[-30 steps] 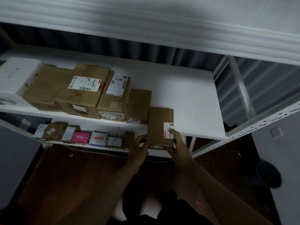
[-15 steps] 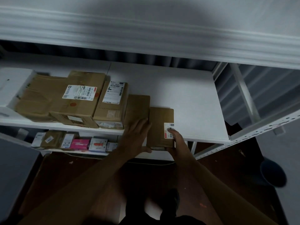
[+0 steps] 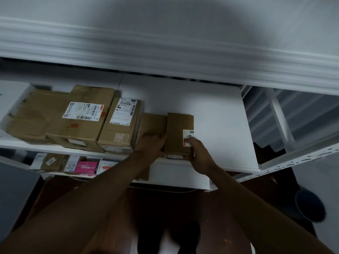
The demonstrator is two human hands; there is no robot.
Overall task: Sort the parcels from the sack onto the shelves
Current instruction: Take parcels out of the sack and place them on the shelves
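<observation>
Both hands point(image 3: 152, 143) cover brown parcel's point(image 3: 178, 132) front edge; label unreadable.

"507 P802 T70" — parcel label point(image 3: 124, 111)

Pretty dim in here. White metal shelving point(image 3: 211, 114) fills most of the view, with a perforated rail point(image 3: 300, 159) on its right side. Dark reddish-brown floor point(image 3: 216, 213) below, and a dark round bin point(image 3: 310, 206) sitting off to the right.
</observation>
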